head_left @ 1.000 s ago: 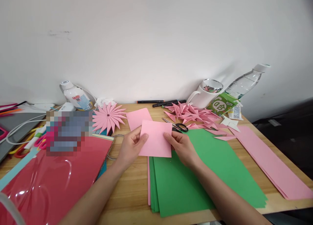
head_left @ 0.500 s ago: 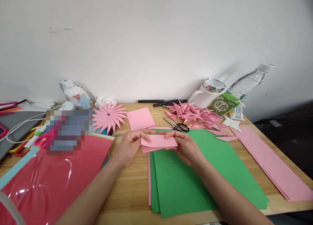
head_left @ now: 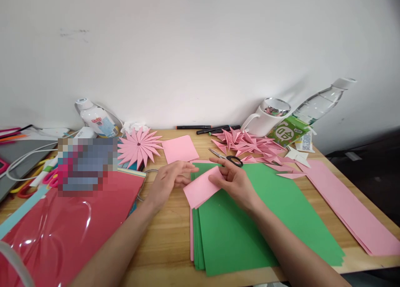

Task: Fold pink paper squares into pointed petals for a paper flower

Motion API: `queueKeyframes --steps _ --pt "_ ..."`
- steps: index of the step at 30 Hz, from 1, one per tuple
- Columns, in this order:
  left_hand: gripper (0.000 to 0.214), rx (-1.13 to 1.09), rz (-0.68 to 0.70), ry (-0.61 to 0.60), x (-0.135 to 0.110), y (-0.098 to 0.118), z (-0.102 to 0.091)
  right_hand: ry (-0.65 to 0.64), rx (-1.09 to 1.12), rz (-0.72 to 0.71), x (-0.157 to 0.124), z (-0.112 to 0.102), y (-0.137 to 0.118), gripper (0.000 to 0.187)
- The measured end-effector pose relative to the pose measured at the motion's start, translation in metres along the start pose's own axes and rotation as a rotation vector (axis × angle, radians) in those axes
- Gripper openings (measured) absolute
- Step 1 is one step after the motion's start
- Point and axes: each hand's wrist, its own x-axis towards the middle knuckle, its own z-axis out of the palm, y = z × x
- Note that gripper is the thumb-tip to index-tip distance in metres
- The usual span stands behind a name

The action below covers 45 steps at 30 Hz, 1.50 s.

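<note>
A folded pink paper (head_left: 200, 189) is pinched at its upper right end by my right hand (head_left: 233, 182), thumb and fingers closed on it. It hangs tilted just above the stack of green sheets (head_left: 265, 220). My left hand (head_left: 170, 179) sits beside the paper's left end with fingers stretched out and nothing in them. Behind the hands lie a flat pink square (head_left: 179, 148) and scissors (head_left: 226, 157).
A pink paper flower (head_left: 139, 146) lies at the back left, and a pile of folded pink pieces (head_left: 246, 145) at the back right. Also there: a white mug (head_left: 265, 120), water bottle (head_left: 315, 106), markers (head_left: 215, 130), long pink strips (head_left: 346, 208), a red plastic sleeve (head_left: 62, 220).
The pink square was held flat in both hands, then folded in half. Now my left hand has let go and opened, and my right hand alone holds the folded paper, tilted.
</note>
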Motion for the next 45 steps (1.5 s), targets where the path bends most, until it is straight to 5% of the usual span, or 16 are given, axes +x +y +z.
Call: queueKeyframes --steps 6,13,18,27,45 --pt "0.023 0.188 -0.057 -0.189 -0.002 -0.01 0.007 0.018 0.011 0.001 -0.001 0.006 -0.001 0.058" --pt "0.021 0.166 -0.075 -0.212 -0.004 -0.009 0.009 0.178 -0.093 -0.062 -0.005 0.009 -0.002 0.039" --pt "0.03 0.199 -0.021 -0.136 -0.005 -0.008 0.013 0.123 -0.1 -0.165 -0.008 0.011 -0.003 0.035" --pt "0.025 0.132 0.065 -0.108 -0.008 -0.006 0.014 0.053 0.002 0.009 -0.009 0.014 -0.009 0.041" --pt "0.018 -0.018 -0.028 -0.082 -0.006 -0.007 0.012 0.035 0.017 0.059 -0.011 0.014 -0.014 0.034"
